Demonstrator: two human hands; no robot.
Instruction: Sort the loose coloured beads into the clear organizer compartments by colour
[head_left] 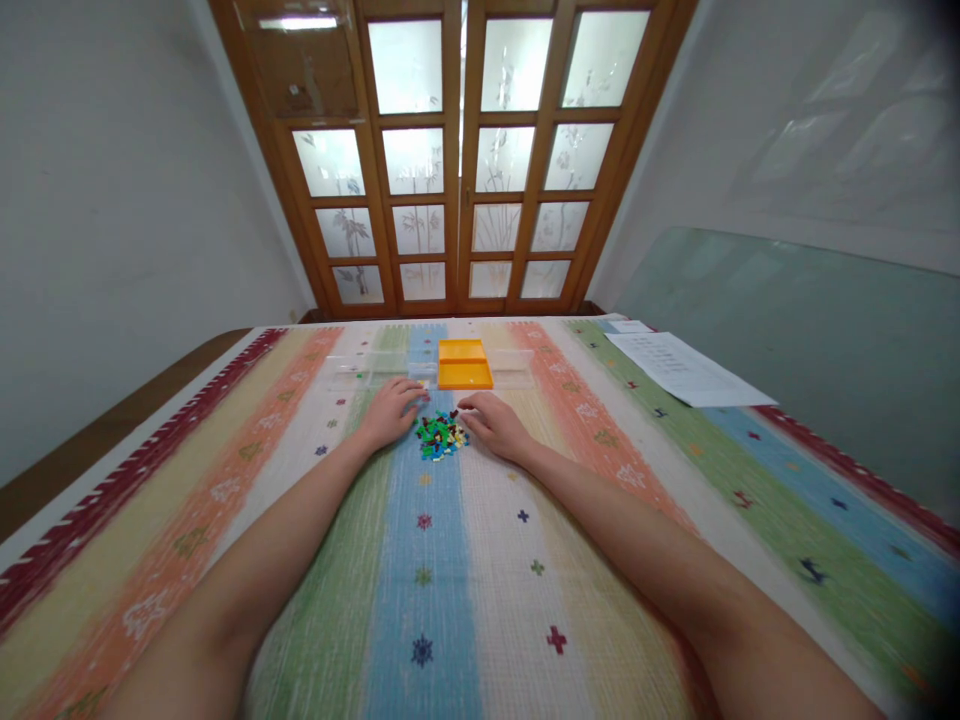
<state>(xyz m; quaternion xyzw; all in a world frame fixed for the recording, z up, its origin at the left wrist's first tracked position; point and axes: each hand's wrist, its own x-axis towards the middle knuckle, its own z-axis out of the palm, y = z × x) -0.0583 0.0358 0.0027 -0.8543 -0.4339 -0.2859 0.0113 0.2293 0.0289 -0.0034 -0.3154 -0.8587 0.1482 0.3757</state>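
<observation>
A small pile of tiny coloured pieces (442, 435), green, blue, black and yellow, lies on the striped cloth. My left hand (392, 410) rests palm down just left of the pile, fingers lying flat and reaching toward its far side. My right hand (492, 423) lies flat on the pile's right side, fingers stretched toward the pile's top. Neither hand visibly holds anything. Just beyond the pile stands an orange tray (464, 364) with two compartments, flanked by a clear tray on the left (358, 370) and a clear tray on the right (513, 368).
The striped cloth (450, 580) covers the whole table. A printed paper sheet (679, 368) lies at the far right. A glass pane (810, 330) leans along the right wall. Wooden doors with frosted panes (457, 150) stand behind the table.
</observation>
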